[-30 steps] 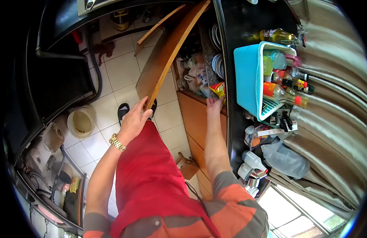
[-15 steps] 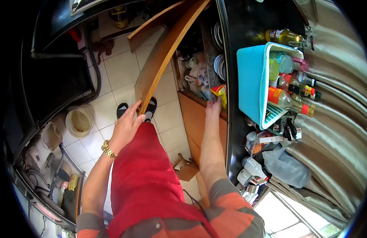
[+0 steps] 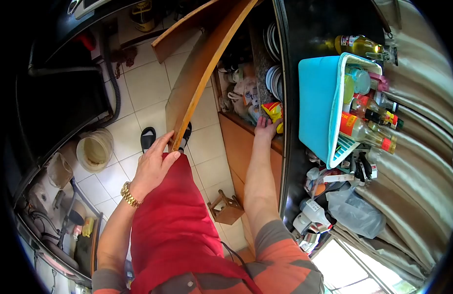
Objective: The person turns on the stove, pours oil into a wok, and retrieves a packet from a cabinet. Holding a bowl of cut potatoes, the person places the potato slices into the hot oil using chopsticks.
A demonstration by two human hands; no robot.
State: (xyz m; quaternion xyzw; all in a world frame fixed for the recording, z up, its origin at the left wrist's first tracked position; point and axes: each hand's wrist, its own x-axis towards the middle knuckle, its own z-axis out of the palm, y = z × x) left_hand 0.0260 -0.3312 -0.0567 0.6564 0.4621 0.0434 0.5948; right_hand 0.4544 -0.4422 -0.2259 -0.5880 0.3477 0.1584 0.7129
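Our left hand [image 3: 152, 165], with a gold watch at the wrist, sits left of centre with its fingers [image 3: 168, 142] curled onto the lower corner of the open brown wooden cupboard door [image 3: 197, 78], which slants up to the top of the frame. Our right hand [image 3: 265, 128], at centre, touches the yellow-and-red snack packet [image 3: 273, 111] at the cupboard's edge; we cannot tell whether those fingers grip it. Right of it, a turquoise plastic basket [image 3: 317, 105] of bottles stands on the black table [image 3: 305, 29].
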